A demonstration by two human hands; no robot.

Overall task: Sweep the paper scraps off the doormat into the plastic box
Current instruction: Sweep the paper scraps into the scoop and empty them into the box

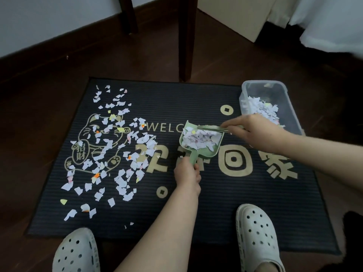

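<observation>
While gripped by left hand (187, 173), dustpan (213, 152) handle nearward; right hand (255, 132) pinching crosswise brush (210, 127).

Loose paper scraps (110, 150) spread over the doormat (196, 213) from its centre out to 9 o'clock. At the centre is a dustpan (213, 152) with a heap of scraps in it and a brush (212, 128) across its 12 o'clock edge. The plastic box (290, 114) stands at the mat's 2 o'clock corner, with scraps inside. A chair leg (185, 46) stands beyond the mat at 12 o'clock. One shoe (76, 252) rests at 7 o'clock, the other shoe (257, 234) at 5.
</observation>
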